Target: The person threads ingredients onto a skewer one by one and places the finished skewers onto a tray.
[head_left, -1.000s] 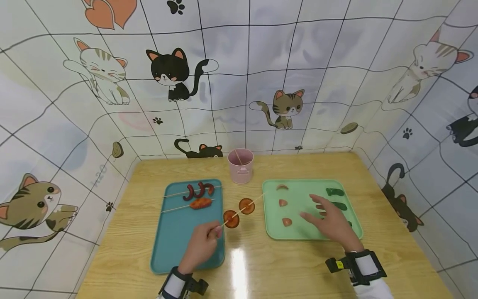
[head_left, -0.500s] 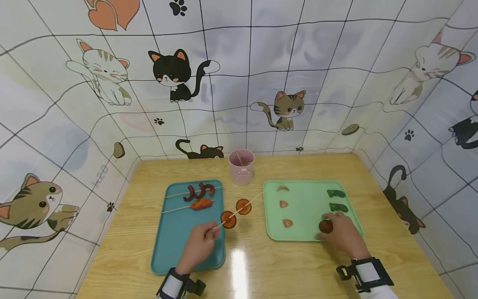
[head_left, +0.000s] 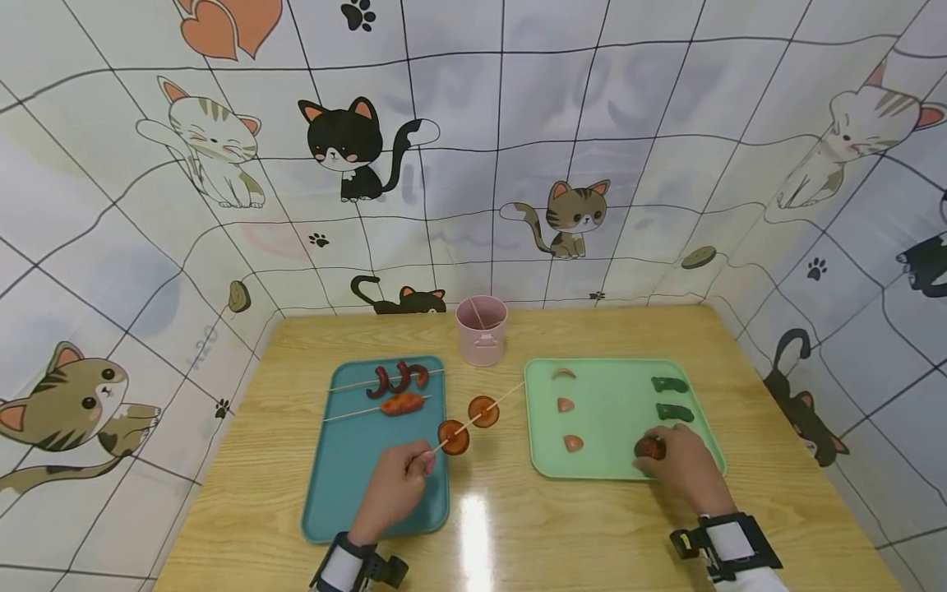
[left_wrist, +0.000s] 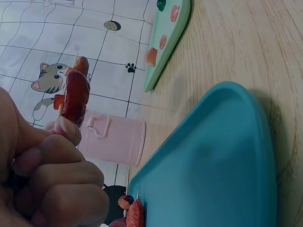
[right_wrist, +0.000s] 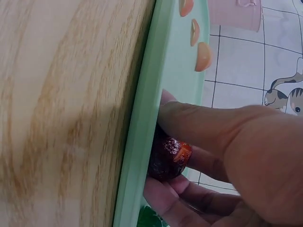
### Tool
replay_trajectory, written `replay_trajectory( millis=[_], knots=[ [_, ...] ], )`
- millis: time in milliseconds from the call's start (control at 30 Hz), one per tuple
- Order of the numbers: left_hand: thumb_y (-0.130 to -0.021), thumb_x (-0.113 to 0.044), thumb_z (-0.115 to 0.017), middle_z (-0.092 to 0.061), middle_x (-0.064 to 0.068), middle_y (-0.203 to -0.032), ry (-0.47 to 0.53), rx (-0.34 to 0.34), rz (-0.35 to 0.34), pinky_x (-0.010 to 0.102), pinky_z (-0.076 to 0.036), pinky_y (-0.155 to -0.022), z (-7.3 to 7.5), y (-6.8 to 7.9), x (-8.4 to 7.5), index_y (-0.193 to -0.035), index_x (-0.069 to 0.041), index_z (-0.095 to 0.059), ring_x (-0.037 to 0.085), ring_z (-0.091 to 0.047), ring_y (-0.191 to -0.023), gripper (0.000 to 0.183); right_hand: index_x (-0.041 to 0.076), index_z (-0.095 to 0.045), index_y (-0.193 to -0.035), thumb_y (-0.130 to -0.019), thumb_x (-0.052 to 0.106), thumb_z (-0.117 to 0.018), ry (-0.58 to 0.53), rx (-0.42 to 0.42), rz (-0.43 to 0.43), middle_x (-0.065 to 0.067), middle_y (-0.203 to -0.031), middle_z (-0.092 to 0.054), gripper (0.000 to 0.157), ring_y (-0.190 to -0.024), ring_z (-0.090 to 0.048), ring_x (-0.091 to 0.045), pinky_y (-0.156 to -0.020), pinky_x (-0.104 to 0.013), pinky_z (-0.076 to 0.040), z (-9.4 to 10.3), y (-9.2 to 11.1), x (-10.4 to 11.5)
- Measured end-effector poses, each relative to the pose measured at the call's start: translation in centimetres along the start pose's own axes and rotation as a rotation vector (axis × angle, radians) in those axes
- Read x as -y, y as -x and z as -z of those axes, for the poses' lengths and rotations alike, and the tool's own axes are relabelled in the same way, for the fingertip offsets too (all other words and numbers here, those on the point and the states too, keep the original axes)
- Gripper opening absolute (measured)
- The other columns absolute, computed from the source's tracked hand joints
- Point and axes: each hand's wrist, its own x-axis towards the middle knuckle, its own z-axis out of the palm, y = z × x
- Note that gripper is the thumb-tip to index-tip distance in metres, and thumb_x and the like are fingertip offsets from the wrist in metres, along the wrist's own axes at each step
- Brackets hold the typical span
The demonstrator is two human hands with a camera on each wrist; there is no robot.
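My left hand pinches the near end of a wooden skewer that slants up to the right. Two round, glossy brown food pieces are threaded on it, spaced apart; the left wrist view shows one reddish-brown piece edge-on above the thumb. At the near right corner of the green tray, my right hand grips a dark red-brown, roundish food piece between thumb and fingers. In the right wrist view that piece looks shiny, with an orange patch, and is partly covered by the fingers.
Orange-pink slices and green pieces lie on the green tray. The blue tray at left bears a skewer with curved sausages and one with an orange-red piece. Behind stands a pink bucket with a stick inside.
My right hand has come down from above the green tray toward its near right corner and taken hold of the dark red-brown piece. My left hand keeps the skewer nearly in place.
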Motion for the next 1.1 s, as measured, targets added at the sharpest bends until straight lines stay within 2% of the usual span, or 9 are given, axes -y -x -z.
replay_trajectory(
  millis=[133, 233, 467, 600, 667, 767, 867, 933, 1100],
  knots=[
    [-0.104, -0.003, -0.054, -0.037, -0.009, -0.059, -0.007, 0.005, 0.006, 0.019, -0.025, -0.053, -0.1, 0.0, 0.0, -0.072, 0.000, -0.059, 0.000, -0.028, -0.049, 0.033, -0.008, -0.071, -0.111, -0.082, 0.021, -0.085, 0.001, -0.023, 0.019, -0.022, -0.094, -0.066, 0.044, -0.080, -0.063, -0.027, -0.064, -0.039, -0.051, -0.2, -0.2, -0.3],
    [-0.104, -0.003, -0.054, -0.037, -0.008, -0.058, -0.001, 0.012, 0.017, 0.020, -0.025, -0.052, -0.1, 0.0, 0.0, -0.072, 0.001, -0.059, 0.000, -0.028, -0.049, 0.033, -0.008, -0.071, -0.112, -0.083, 0.022, -0.084, -0.010, -0.041, 0.029, -0.023, -0.098, -0.069, 0.043, -0.083, -0.064, -0.029, -0.066, -0.040, -0.051, -0.4, -0.3, -0.4],
    [-0.105, -0.004, -0.053, -0.035, -0.008, -0.058, 0.003, 0.021, 0.022, 0.020, -0.024, -0.052, 0.0, 0.2, -0.1, -0.071, 0.001, -0.058, 0.000, -0.025, -0.048, 0.034, 0.002, -0.068, -0.129, -0.089, 0.018, -0.079, -0.128, -0.096, 0.038, -0.020, -0.114, -0.073, 0.044, -0.096, -0.071, -0.032, -0.077, -0.044, -0.055, -0.4, -0.5, 0.5],
    [-0.105, -0.004, -0.053, -0.036, -0.007, -0.058, -0.003, 0.025, 0.025, 0.020, -0.024, -0.053, -0.1, 0.2, -0.2, -0.071, 0.000, -0.058, 0.000, -0.026, -0.049, 0.034, 0.011, -0.066, -0.135, -0.094, 0.027, -0.076, -0.281, -0.090, 0.015, -0.015, -0.121, -0.072, 0.044, -0.106, -0.071, -0.036, -0.081, -0.041, -0.056, 0.2, -0.8, 1.4],
    [-0.105, -0.004, -0.053, -0.037, -0.007, -0.058, -0.008, 0.024, 0.024, 0.020, -0.025, -0.053, -0.1, 0.2, -0.3, -0.070, -0.003, -0.057, 0.001, -0.027, -0.049, 0.035, 0.015, -0.064, -0.138, -0.096, 0.034, -0.073, -0.371, -0.059, 0.008, -0.012, -0.126, -0.071, 0.047, -0.113, -0.070, -0.034, -0.084, -0.036, -0.055, 0.5, -0.9, 1.9],
    [-0.104, -0.004, -0.054, -0.038, -0.008, -0.058, -0.010, 0.024, 0.018, 0.020, -0.026, -0.054, -0.1, 0.2, -0.5, -0.068, -0.006, -0.057, 0.001, -0.028, -0.049, 0.036, 0.020, -0.059, -0.143, -0.097, 0.041, -0.070, -0.528, 0.004, 0.010, -0.009, -0.134, -0.067, 0.051, -0.120, -0.068, -0.022, -0.089, -0.025, -0.052, 0.9, -1.1, 2.5],
    [-0.104, -0.004, -0.055, -0.037, -0.008, -0.058, -0.004, 0.029, 0.007, 0.020, -0.027, -0.055, -0.1, 0.2, -0.6, -0.068, -0.006, -0.057, 0.000, -0.028, -0.050, 0.036, 0.022, -0.055, -0.146, -0.099, 0.039, -0.068, -0.689, 0.059, 0.052, -0.010, -0.142, -0.061, 0.052, -0.119, -0.068, -0.008, -0.093, -0.018, -0.051, 1.2, -1.4, 3.0],
    [-0.104, -0.004, -0.055, -0.037, -0.008, -0.058, 0.002, 0.036, -0.002, 0.020, -0.028, -0.055, -0.1, 0.3, -0.8, -0.068, -0.006, -0.057, 0.000, -0.028, -0.050, 0.035, 0.020, -0.053, -0.148, -0.101, 0.034, -0.067, -0.797, 0.087, 0.086, -0.013, -0.146, -0.056, 0.051, -0.117, -0.068, -0.004, -0.095, -0.021, -0.054, 1.2, -1.5, 3.5],
    [-0.105, -0.006, -0.054, -0.035, -0.008, -0.059, 0.015, 0.055, -0.024, 0.019, -0.028, -0.055, -0.2, 0.4, -1.0, -0.069, -0.006, -0.056, 0.000, -0.027, -0.050, 0.036, 0.011, -0.048, -0.151, -0.103, 0.023, -0.064, -0.984, 0.138, 0.142, -0.020, -0.151, -0.048, 0.052, -0.118, -0.069, -0.010, -0.099, -0.034, -0.055, 1.5, -1.6, 5.0]
  ],
)
